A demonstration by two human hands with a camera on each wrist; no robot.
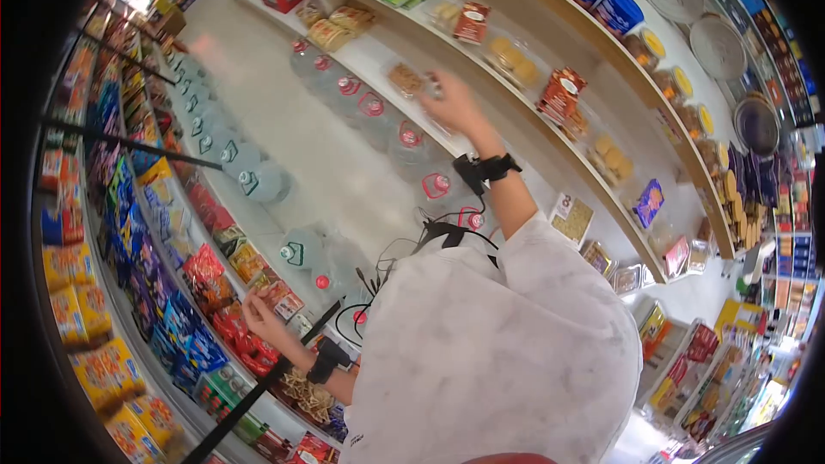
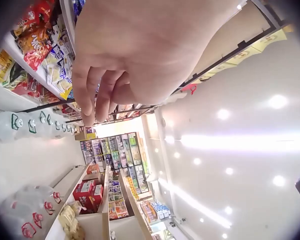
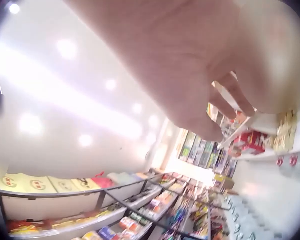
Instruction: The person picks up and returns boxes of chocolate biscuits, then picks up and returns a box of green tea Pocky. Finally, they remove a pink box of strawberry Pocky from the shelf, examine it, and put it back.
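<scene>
My right hand [image 1: 454, 108] reaches out over the lower white shelf at the right. Its fingertips come close to a clear pack of brown food [image 1: 405, 80] lying there. In the right wrist view the fingers [image 3: 221, 106] are loosely bent with gaps between them, and no held thing shows. Down at the left, my left hand [image 1: 265, 321] hangs beside the snack rack, near red snack bags [image 1: 242, 331]. The left wrist view shows its fingers [image 2: 106, 92] relaxed and slightly bent, with nothing in them. Each wrist wears a black strap with a camera.
Large water bottles with red caps [image 1: 370, 104] stand on the floor along the right shelf. More bottles with green handles [image 1: 248, 182] line the left rack. Black rack bars [image 1: 137, 139] jut across the left side. Loose black cables [image 1: 378, 279] hang before my body.
</scene>
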